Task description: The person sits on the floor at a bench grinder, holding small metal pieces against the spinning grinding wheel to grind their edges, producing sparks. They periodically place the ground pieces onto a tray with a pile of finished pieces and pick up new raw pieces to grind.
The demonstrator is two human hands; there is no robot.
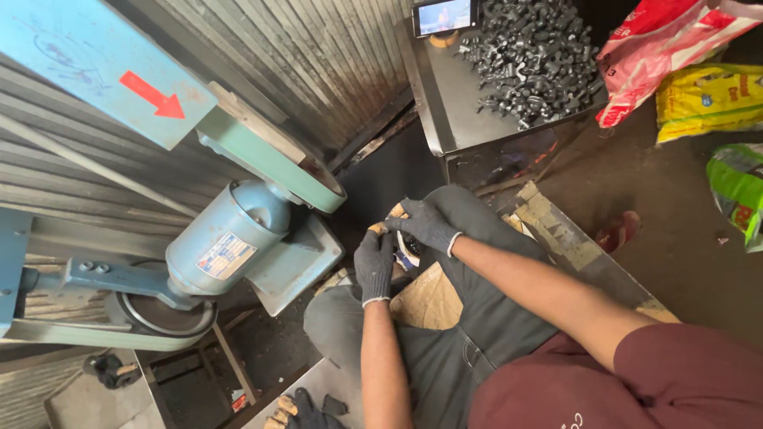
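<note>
Looking down from the head camera, the person sits with knees up in grey trousers, both hands in dark knit gloves brought together just above the lap. The left hand is curled shut, fingers wrapped around a small piece whose tan tip pokes out just above the knuckles; what kind of part it is I cannot tell, it is mostly hidden in the gloves. The right hand sits touching the left from the upper right, its fingers bent and pinching at that same piece, with something white and dark showing just beneath its palm. To the left of the hands stands a belt grinding machine with a blue motor and a green guard, its belt running off to the lower left; neither hand is touching it. Well above the right hand, a metal tray table carries a heap of dark metal parts, and a phone is propped at its far edge. Coloured plastic sacks lie well off to the right. A flat cardboard sheet rests just below the hands on the lap. Judging by the full heap and the single piece in hand, held away from the belt, most of the work looks yet to be done.
</note>
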